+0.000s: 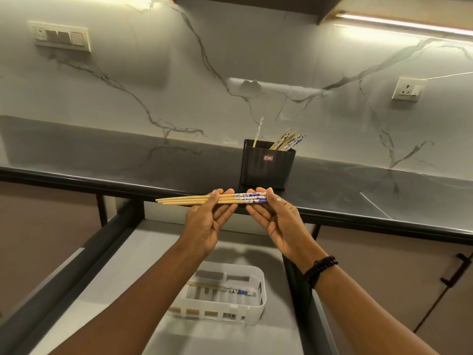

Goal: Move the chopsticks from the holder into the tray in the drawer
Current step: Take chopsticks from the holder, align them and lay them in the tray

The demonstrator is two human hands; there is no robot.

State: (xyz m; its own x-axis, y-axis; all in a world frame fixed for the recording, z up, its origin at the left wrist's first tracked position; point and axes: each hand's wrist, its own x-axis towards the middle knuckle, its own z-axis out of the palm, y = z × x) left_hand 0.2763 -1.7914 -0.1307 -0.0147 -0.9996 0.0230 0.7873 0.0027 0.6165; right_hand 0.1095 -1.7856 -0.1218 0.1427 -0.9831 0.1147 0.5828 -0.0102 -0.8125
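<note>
The holder (267,170) hides the lower ends of its chopsticks (286,141); its red label (268,158) is too small to read.

Both forearms are bare, no sleeves in sight; the right wrist wears a bracelet (320,271) of dark round beads (a double strand, it seems).

A small red sticker (268,157) on the front of the black holder (266,171), far on the counter (102,160), bears print too small to read.
</note>
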